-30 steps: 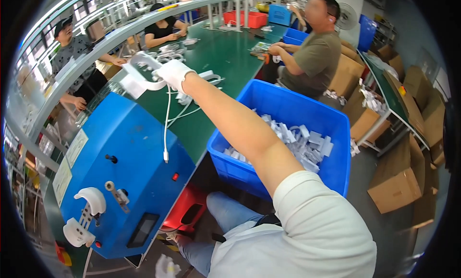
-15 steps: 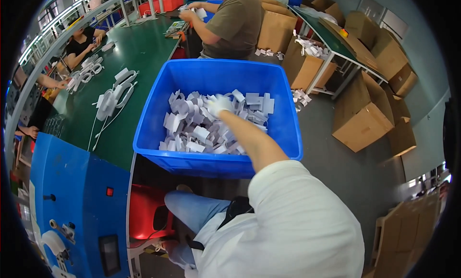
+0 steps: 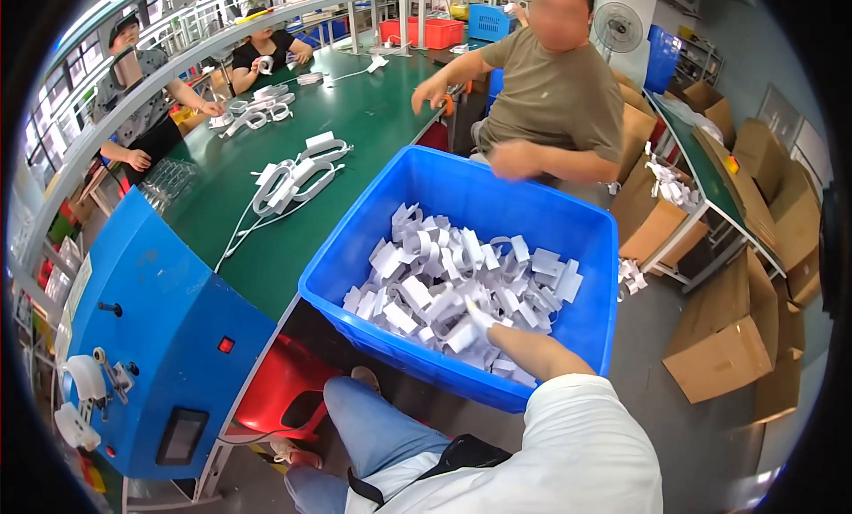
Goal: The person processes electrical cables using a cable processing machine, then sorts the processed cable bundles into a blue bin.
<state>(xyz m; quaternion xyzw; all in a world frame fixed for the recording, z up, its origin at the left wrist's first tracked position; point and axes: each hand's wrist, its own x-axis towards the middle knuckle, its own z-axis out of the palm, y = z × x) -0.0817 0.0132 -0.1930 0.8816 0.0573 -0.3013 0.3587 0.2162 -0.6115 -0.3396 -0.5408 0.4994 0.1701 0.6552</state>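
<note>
Inside the blue bin (image 3: pixel 444 172), our right hand (image 3: pixel 480 317) (wide or closed, we couldn't tell) met white pieces (image 3: pixel 417 292); we judged them light, springy, best pinched by flat ends.

A red stool (image 3: pixel 282 385) stands at left, a cardboard box (image 3: pixel 721 341) at right, a fan (image 3: pixel 619 27) farther back.

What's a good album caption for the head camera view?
A white-gloved right hand among loose white pieces in a blue bin, beside a green table.
</note>
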